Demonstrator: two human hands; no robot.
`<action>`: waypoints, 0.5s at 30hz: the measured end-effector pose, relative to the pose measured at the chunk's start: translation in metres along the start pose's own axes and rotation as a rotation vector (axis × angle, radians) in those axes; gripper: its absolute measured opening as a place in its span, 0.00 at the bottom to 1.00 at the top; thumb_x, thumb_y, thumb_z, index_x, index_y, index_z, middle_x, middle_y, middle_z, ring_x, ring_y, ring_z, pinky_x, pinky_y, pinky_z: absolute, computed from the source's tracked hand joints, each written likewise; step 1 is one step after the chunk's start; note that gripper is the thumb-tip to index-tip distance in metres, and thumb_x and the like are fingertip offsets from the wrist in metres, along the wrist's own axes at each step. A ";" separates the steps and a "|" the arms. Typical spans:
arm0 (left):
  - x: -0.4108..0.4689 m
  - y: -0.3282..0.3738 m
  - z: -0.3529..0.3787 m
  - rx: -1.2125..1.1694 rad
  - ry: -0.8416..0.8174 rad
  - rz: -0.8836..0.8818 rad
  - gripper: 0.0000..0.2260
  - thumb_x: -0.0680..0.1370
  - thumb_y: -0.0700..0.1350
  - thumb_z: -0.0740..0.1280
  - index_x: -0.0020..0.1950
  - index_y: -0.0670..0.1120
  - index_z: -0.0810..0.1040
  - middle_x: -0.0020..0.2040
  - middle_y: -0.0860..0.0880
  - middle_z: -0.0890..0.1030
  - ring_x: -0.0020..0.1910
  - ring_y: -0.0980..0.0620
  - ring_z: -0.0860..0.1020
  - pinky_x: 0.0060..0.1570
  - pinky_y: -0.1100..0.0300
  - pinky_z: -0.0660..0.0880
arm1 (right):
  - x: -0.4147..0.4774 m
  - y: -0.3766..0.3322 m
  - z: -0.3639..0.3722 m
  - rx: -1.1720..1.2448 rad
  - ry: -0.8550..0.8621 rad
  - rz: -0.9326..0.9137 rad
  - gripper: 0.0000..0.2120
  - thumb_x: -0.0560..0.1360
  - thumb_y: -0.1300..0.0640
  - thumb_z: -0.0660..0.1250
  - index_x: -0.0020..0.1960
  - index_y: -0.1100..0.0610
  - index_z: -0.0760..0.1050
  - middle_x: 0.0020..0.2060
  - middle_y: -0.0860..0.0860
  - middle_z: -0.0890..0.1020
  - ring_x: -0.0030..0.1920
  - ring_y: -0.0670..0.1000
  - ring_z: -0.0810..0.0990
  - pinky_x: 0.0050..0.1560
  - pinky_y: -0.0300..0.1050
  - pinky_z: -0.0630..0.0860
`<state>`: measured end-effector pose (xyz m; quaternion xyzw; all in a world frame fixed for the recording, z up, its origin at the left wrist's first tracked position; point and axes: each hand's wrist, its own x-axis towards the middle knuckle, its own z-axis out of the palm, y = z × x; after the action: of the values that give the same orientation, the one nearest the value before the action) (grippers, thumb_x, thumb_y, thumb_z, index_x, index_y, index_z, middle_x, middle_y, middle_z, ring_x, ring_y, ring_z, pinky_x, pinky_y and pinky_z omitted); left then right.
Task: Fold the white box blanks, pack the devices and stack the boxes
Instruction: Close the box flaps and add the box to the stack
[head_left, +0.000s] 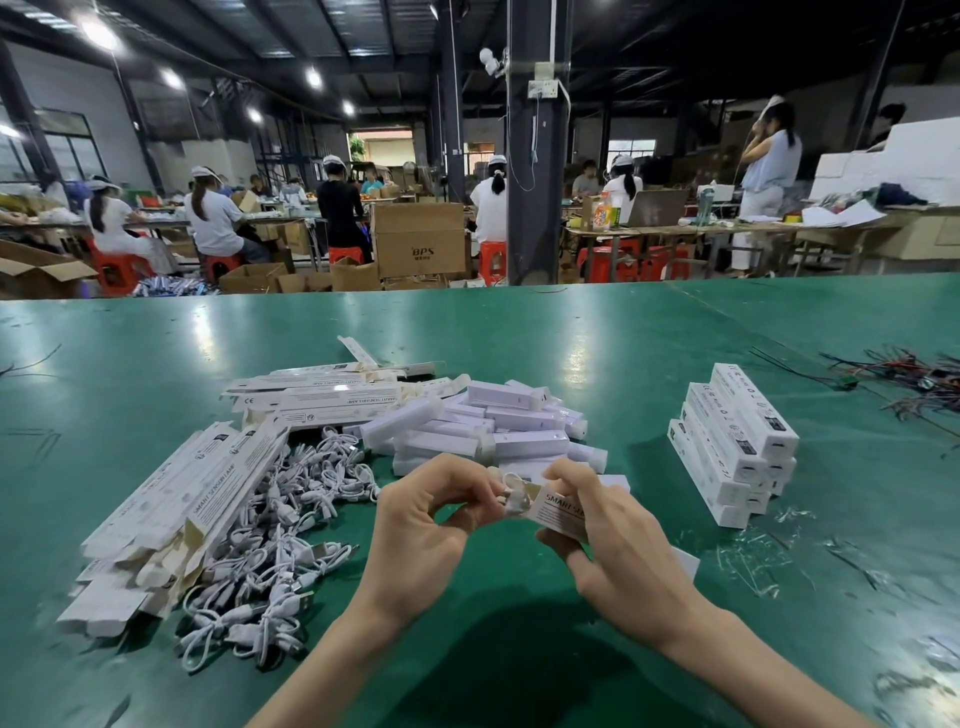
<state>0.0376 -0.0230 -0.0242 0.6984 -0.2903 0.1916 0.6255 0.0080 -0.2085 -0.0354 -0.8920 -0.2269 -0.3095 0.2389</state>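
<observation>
My right hand (608, 540) grips a white box (558, 512) printed "SMART SENSOR", its open end turned left. My left hand (431, 514) pinches a small coiled white cable (511, 496) at that open end. Behind my hands lies a heap of white devices (488, 426). Flat white box blanks (202, 499) lie fanned at the left, and more blanks (322, 397) lie behind them. A pile of coiled white cables (280, 525) sits between the blanks and my left hand. Packed boxes (732, 441) are stacked at the right.
The green table (571, 332) stretches far ahead. A tangle of coloured wires (914, 384) lies at the far right, and scraps of clear plastic (753, 556) lie below the stack. Beyond the table, people sit at benches among cardboard cartons (418, 239).
</observation>
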 end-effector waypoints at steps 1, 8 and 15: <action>0.000 0.000 -0.001 0.001 -0.002 0.003 0.20 0.67 0.17 0.64 0.36 0.43 0.78 0.41 0.48 0.83 0.45 0.49 0.83 0.46 0.57 0.81 | 0.000 0.001 0.000 0.004 -0.005 0.002 0.32 0.65 0.65 0.77 0.61 0.50 0.63 0.45 0.46 0.81 0.37 0.50 0.71 0.38 0.43 0.70; 0.001 0.001 -0.002 0.042 -0.035 -0.010 0.18 0.69 0.25 0.68 0.41 0.49 0.78 0.41 0.51 0.82 0.43 0.50 0.82 0.47 0.57 0.80 | 0.001 0.004 -0.002 0.056 -0.039 0.050 0.31 0.69 0.61 0.74 0.63 0.42 0.62 0.43 0.42 0.77 0.40 0.53 0.74 0.42 0.49 0.74; 0.004 -0.002 -0.003 0.221 -0.143 -0.072 0.28 0.73 0.32 0.71 0.63 0.60 0.72 0.50 0.59 0.82 0.47 0.58 0.82 0.54 0.66 0.76 | 0.004 0.004 -0.006 0.021 -0.063 -0.106 0.32 0.69 0.66 0.71 0.66 0.45 0.64 0.44 0.49 0.79 0.39 0.52 0.74 0.37 0.51 0.75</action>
<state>0.0423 -0.0205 -0.0229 0.7848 -0.2863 0.1496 0.5289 0.0105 -0.2135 -0.0295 -0.8854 -0.2845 -0.2910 0.2244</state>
